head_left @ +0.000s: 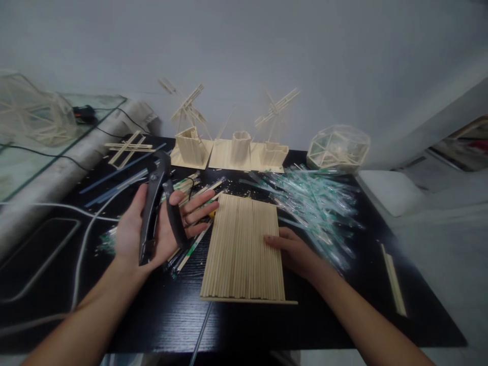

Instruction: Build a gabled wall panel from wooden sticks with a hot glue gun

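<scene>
My left hand [163, 223] is turned palm up with its fingers spread. Across the palm lie black hand shears [149, 216], one handle by the thumb and the other by the fingers. A flat panel of pale wooden sticks [244, 249] laid side by side is held up by my right hand [292, 249], thumb on its face and the other fingers hidden behind. One crosswise stick [251, 301] runs along the panel's lower edge and juts out to the right.
Stick windmill models [190, 147] and a round stick cup [241, 147] stand on stick bases at the back. Clear-and-green wrappers [316, 208] are heaped at right. A faceted frame [339, 147] sits behind them. Loose sticks [394, 279] lie far right; a white cable [82, 244] crosses the left.
</scene>
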### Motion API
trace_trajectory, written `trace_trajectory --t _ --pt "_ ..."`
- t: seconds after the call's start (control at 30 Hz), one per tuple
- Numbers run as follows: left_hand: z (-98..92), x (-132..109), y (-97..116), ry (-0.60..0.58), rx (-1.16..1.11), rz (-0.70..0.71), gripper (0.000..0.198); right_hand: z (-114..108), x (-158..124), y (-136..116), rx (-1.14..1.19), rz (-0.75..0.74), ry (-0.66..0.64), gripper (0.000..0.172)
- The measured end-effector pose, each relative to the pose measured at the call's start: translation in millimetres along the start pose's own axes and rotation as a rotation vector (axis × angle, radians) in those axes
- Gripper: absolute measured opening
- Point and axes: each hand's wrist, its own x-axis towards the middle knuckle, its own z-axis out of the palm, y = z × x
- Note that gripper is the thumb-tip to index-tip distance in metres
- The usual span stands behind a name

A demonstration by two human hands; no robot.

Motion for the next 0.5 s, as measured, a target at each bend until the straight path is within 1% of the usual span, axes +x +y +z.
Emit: trace_trajectory --t 0.07,0.2,0.37,0.5 --pt "-0.4 -0.6 1.3 -0.007 -0.002 -0.008 0.048 -0.1 -0.1 0.7 -0.008 -0.002 -0.007 0.036" --pt "1.1 -1.2 2.7 0.035 -0.024 -0.025 0.047 -0.4 0.1 2.7 -0.030 -0.005 -0.021 0.035" --pt "11.0 -2.5 1.3 0.050 -0.016 -0.006 0.039 0.4 -0.4 4.3 -0.034 -0.006 -0.020 0.032" --pt "17.0 -3.8 1.0 0.072 -0.005 -0.023 0.038 0.4 -0.8 4.7 -0.026 -0.019 -0.029 0.030"
